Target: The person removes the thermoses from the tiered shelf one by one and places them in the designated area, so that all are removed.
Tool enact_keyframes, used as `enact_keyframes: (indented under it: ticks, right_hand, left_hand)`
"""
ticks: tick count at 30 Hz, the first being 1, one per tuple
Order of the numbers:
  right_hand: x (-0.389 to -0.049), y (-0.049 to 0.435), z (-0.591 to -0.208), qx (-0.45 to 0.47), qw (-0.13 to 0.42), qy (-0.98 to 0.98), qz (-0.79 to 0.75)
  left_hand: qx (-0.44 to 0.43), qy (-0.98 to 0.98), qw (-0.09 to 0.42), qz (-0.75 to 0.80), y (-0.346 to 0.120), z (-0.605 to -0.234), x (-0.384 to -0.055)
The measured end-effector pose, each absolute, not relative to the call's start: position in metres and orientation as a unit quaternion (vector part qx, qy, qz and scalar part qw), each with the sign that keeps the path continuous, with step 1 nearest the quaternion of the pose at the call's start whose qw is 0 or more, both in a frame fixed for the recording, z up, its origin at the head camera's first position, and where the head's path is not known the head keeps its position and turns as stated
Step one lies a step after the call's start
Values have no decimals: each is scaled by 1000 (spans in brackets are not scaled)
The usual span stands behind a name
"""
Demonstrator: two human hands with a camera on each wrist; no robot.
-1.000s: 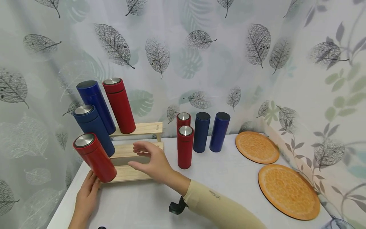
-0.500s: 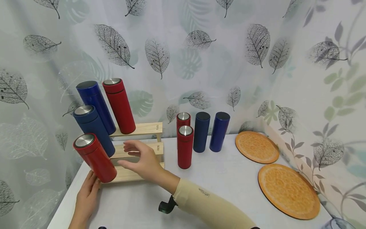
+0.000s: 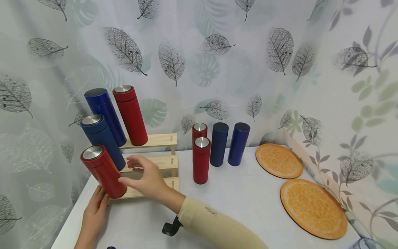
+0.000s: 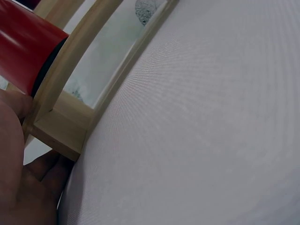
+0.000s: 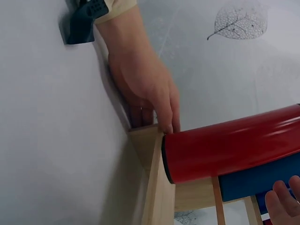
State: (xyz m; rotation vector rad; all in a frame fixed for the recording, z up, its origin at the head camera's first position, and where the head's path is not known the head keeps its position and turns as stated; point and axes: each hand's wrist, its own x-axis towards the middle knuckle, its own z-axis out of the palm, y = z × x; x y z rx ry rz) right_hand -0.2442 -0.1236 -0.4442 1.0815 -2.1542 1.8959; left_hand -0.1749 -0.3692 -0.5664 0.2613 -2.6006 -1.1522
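Observation:
A red thermos flask (image 3: 104,174) with a steel lid stands on the lowest step at the left end of a three-step wooden rack (image 3: 161,162). My left hand (image 3: 94,212) holds that step's front left corner, just below the flask; in the left wrist view its fingers (image 4: 44,178) lie round the rack's leg. Beside the red flask, my right hand (image 3: 146,178) is held with thumb and fingers spread apart and nothing between them. Behind stand a matte blue flask (image 3: 102,140) on the middle step, and a glossy blue flask (image 3: 107,116) and another red flask (image 3: 130,116) on top.
Right of the rack, two red flasks (image 3: 201,164) stand one behind the other, beside a dark blue flask (image 3: 219,145) and a glossy blue one (image 3: 238,145). Two round orange mats (image 3: 314,207) lie at the right. A leaf-patterned curtain (image 3: 192,69) hangs behind the white table.
My right hand has moved left across the rack, up to the front red flask. The left hand has stayed at the rack's corner, and the flasks have not moved.

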Motion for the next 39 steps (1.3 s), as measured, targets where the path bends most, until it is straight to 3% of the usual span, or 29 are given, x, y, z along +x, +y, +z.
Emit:
enact_keyframes:
  ticks: [11,39]
  right_hand:
    - [-240,-149,-453,343,20,-716,608]
    - [-238,-188,-470,298,64,-765,567]
  left_hand:
    - [94,-899,136,-404,-368,-566,-175]
    - [120,-895,123,-412,-368,-567,-178]
